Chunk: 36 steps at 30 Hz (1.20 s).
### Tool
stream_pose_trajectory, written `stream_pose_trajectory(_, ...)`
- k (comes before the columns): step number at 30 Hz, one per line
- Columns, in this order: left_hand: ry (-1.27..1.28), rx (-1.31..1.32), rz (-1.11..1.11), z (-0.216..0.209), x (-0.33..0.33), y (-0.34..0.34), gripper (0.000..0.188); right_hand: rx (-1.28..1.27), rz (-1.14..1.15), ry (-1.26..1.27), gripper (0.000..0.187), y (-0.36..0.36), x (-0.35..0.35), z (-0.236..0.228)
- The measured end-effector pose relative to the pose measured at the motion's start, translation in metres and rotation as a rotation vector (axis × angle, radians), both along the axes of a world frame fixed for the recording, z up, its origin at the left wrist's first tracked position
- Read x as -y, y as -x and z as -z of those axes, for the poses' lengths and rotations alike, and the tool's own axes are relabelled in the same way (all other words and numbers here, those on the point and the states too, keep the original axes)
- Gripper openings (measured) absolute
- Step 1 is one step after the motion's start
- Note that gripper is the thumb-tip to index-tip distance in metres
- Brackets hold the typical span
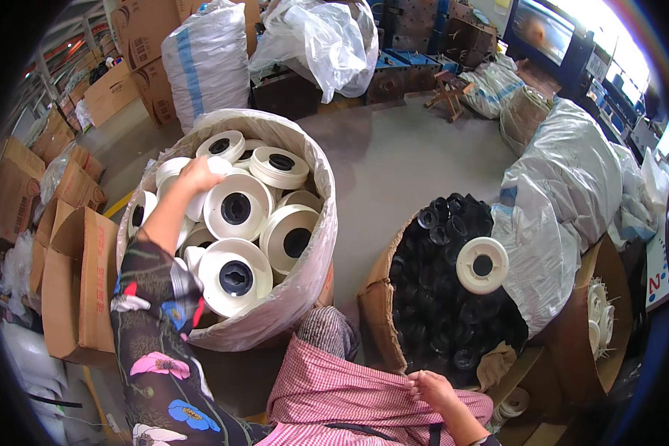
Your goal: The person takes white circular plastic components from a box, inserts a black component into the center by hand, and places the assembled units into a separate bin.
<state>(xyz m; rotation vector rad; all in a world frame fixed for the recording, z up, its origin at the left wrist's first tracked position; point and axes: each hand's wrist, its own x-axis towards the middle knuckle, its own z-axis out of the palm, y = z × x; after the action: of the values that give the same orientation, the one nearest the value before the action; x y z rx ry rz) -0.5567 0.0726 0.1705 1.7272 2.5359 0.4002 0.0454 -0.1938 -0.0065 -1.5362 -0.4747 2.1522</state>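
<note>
My left hand [201, 175] reaches into a large lined bin [316, 175] of white round plastic parts, its fingers closed on the edge of a white part [218, 165]. Many of the parts, such as one white dish-shaped piece [257, 195], have a black ring-shaped centre. Over my lap, my right hand [431, 388] has its fingers curled together by the edge of the pink checked apron [334, 379]; what they pinch, if anything, is hidden. Beyond it stands a cardboard box [377, 301] of black plastic rings [438, 297], with one white disc [482, 265] lying on top.
Cardboard boxes [78, 286] crowd the left side. White woven sacks [565, 171] lie at the right, beside a box of white parts [598, 316]. At the back are a tall sack [207, 63], clear plastic sheeting [320, 44] and a small wooden stool [448, 95].
</note>
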Motion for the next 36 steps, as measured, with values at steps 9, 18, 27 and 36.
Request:
stream_pose_trajectory(9,-0.383,-0.128,0.254,-0.066,-0.011,-0.007,0.041,0.235,-0.056,-0.308,0.022,-0.004,-0.018,-0.011)
stream_pose_trajectory(18,-0.287,0.339,0.686,0.005,-0.038,-0.219,0.034,1.361,-0.258,-1.48,0.033,-0.043,-0.137,-0.042)
stream_pose_trajectory(27,-0.094,0.417,1.23,0.193,0.03,-0.469,0.029,1.873,-0.538,-1.264,0.031,-0.078,-0.209,0.008)
stream_pose_trajectory(36,-0.156,0.535,0.867,0.266,0.013,-0.489,0.023,1.19,0.183,-1.274,0.057,-0.059,-0.053,-0.03)
